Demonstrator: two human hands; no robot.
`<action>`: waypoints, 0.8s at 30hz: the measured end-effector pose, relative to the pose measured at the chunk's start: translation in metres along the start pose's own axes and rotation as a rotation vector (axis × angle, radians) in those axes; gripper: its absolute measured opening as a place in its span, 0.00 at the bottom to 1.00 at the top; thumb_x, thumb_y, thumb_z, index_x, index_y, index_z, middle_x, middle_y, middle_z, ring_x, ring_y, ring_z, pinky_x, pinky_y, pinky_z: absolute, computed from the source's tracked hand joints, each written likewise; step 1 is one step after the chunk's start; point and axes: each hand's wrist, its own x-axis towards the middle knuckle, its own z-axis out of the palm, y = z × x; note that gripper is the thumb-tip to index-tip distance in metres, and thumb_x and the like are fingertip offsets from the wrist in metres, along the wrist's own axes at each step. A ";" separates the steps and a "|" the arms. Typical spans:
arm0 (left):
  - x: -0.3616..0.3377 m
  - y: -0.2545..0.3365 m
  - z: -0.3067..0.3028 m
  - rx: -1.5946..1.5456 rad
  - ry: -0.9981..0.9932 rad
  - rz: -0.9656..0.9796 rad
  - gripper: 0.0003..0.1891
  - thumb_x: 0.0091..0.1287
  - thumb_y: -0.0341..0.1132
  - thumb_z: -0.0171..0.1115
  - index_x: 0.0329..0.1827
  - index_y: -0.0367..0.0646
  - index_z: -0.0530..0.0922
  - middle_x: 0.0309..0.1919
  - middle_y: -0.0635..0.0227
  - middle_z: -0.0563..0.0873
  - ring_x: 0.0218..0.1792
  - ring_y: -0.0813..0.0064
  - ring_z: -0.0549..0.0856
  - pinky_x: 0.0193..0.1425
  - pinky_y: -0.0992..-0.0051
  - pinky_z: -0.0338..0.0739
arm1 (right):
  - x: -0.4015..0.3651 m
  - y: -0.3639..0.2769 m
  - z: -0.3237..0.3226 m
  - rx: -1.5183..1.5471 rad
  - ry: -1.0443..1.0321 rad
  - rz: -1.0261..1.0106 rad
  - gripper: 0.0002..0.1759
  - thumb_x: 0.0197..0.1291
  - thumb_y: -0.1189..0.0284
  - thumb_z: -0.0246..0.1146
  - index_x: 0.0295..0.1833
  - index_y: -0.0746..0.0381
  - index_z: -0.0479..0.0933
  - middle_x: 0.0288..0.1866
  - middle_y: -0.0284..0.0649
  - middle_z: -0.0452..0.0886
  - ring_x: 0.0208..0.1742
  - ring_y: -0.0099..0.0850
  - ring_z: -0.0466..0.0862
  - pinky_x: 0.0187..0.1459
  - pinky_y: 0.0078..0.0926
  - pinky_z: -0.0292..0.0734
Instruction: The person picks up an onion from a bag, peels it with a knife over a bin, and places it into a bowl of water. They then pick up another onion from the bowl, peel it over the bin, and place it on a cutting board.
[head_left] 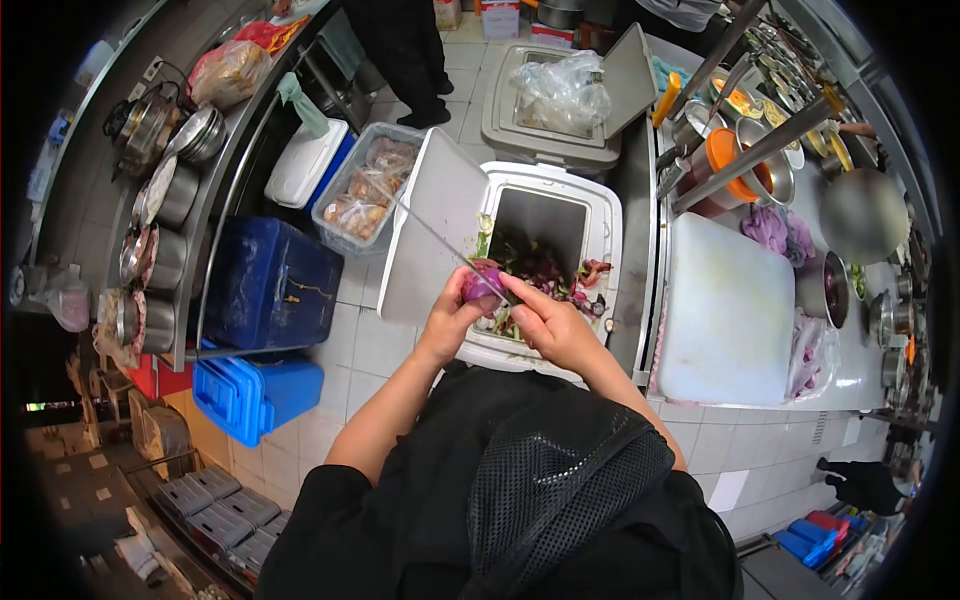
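Note:
Over an open white bin (612,215) my two hands meet. My left hand (450,318) is wrapped round a purple onion (484,286). In my right hand (550,322) is a knife (430,229), its long blade pointing up and left across the onion. The fingers of my right hand also touch the onion's right side, and the knife's handle is mostly hidden by them. Inside the bin lie purple and green vegetable scraps (540,272). The bin's lid (437,215) is swung open to the left.
A white cutting board (728,310) lies on the counter at the right. Left of the bin are a clear tub (370,187) of bagged food and a dark blue box (268,285). A second bin (500,115) holds a plastic bag. Two people stand beyond.

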 end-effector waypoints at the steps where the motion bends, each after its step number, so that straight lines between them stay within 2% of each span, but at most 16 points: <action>1: -0.001 -0.001 -0.002 -0.011 -0.027 -0.022 0.24 0.65 0.31 0.62 0.65 0.42 0.68 0.51 0.69 0.79 0.48 0.78 0.78 0.47 0.76 0.77 | 0.000 0.001 -0.002 0.086 -0.026 0.049 0.28 0.70 0.55 0.55 0.73 0.51 0.66 0.26 0.40 0.79 0.27 0.32 0.80 0.37 0.30 0.76; 2: -0.003 -0.002 -0.003 -0.007 -0.021 -0.043 0.25 0.64 0.33 0.62 0.65 0.41 0.69 0.54 0.67 0.78 0.51 0.76 0.78 0.52 0.75 0.76 | 0.002 0.009 -0.001 0.104 -0.007 0.004 0.26 0.71 0.57 0.54 0.72 0.53 0.68 0.23 0.34 0.75 0.25 0.22 0.75 0.33 0.23 0.73; 7: -0.011 0.007 0.004 -0.088 -0.052 -0.028 0.28 0.62 0.34 0.63 0.65 0.39 0.68 0.57 0.64 0.76 0.57 0.74 0.76 0.61 0.71 0.73 | 0.011 0.020 -0.013 0.227 0.032 0.126 0.26 0.74 0.57 0.50 0.72 0.55 0.67 0.20 0.29 0.72 0.22 0.18 0.72 0.28 0.19 0.68; 9: -0.013 0.008 0.003 -0.153 -0.070 -0.036 0.29 0.62 0.34 0.64 0.65 0.39 0.67 0.59 0.63 0.75 0.59 0.73 0.75 0.63 0.71 0.72 | 0.015 0.025 -0.020 0.247 0.023 0.271 0.26 0.74 0.58 0.50 0.72 0.57 0.67 0.20 0.28 0.72 0.22 0.17 0.72 0.27 0.19 0.69; 11: -0.010 -0.001 -0.004 -0.135 -0.078 0.030 0.29 0.61 0.33 0.63 0.65 0.41 0.64 0.59 0.64 0.73 0.59 0.72 0.75 0.62 0.71 0.72 | 0.016 0.025 -0.020 0.224 -0.023 0.299 0.29 0.73 0.56 0.51 0.74 0.58 0.64 0.23 0.31 0.74 0.24 0.19 0.75 0.29 0.21 0.72; 12: -0.009 -0.006 -0.009 -0.138 -0.073 0.032 0.29 0.61 0.33 0.63 0.65 0.41 0.64 0.59 0.64 0.73 0.59 0.72 0.75 0.62 0.71 0.72 | 0.015 0.026 -0.017 0.093 0.017 0.258 0.30 0.73 0.56 0.51 0.74 0.58 0.63 0.26 0.36 0.78 0.26 0.25 0.78 0.32 0.25 0.74; 13: -0.009 -0.009 -0.017 -0.167 -0.095 -0.023 0.29 0.61 0.33 0.63 0.65 0.42 0.63 0.59 0.64 0.72 0.59 0.71 0.75 0.61 0.70 0.73 | 0.013 0.026 -0.013 -0.037 0.057 0.216 0.31 0.72 0.55 0.52 0.75 0.58 0.61 0.29 0.40 0.81 0.29 0.30 0.81 0.35 0.28 0.76; 14: -0.009 -0.013 -0.023 -0.196 -0.117 -0.078 0.29 0.61 0.32 0.63 0.65 0.44 0.63 0.58 0.65 0.72 0.58 0.71 0.75 0.60 0.70 0.74 | 0.012 0.026 -0.010 -0.040 0.052 0.217 0.31 0.72 0.55 0.52 0.75 0.58 0.61 0.29 0.40 0.81 0.29 0.30 0.81 0.35 0.28 0.76; 16: -0.012 -0.008 -0.022 -0.269 -0.091 -0.098 0.28 0.61 0.31 0.62 0.65 0.44 0.63 0.57 0.65 0.72 0.57 0.71 0.75 0.58 0.70 0.75 | 0.009 0.023 -0.001 -0.138 0.077 0.044 0.34 0.71 0.53 0.53 0.75 0.58 0.59 0.37 0.50 0.84 0.37 0.45 0.85 0.42 0.34 0.77; 17: -0.013 -0.005 -0.021 -0.339 -0.074 -0.117 0.28 0.61 0.30 0.62 0.65 0.45 0.63 0.56 0.65 0.73 0.56 0.71 0.76 0.56 0.69 0.76 | 0.006 0.020 0.003 -0.138 0.073 0.045 0.34 0.71 0.53 0.53 0.75 0.58 0.59 0.37 0.50 0.84 0.37 0.45 0.85 0.42 0.34 0.77; 19: -0.011 0.004 -0.014 -0.313 -0.049 -0.137 0.27 0.61 0.29 0.61 0.64 0.44 0.64 0.55 0.64 0.73 0.55 0.71 0.77 0.54 0.69 0.77 | 0.001 0.003 0.008 -0.158 -0.019 -0.020 0.35 0.70 0.53 0.55 0.76 0.58 0.58 0.40 0.55 0.83 0.42 0.53 0.84 0.44 0.37 0.77; 20: -0.010 0.006 -0.011 -0.285 -0.026 -0.159 0.26 0.61 0.27 0.60 0.64 0.44 0.64 0.54 0.64 0.74 0.54 0.71 0.78 0.52 0.70 0.78 | 0.002 0.008 0.014 -0.205 0.017 -0.124 0.36 0.68 0.53 0.57 0.76 0.56 0.58 0.38 0.55 0.83 0.40 0.54 0.84 0.43 0.40 0.77; 24: -0.007 0.002 -0.013 -0.276 -0.034 -0.128 0.25 0.62 0.26 0.58 0.63 0.43 0.65 0.52 0.63 0.76 0.50 0.72 0.80 0.49 0.71 0.79 | 0.003 -0.005 0.017 -0.258 -0.015 -0.055 0.34 0.68 0.54 0.57 0.76 0.51 0.58 0.36 0.54 0.83 0.39 0.54 0.84 0.42 0.44 0.77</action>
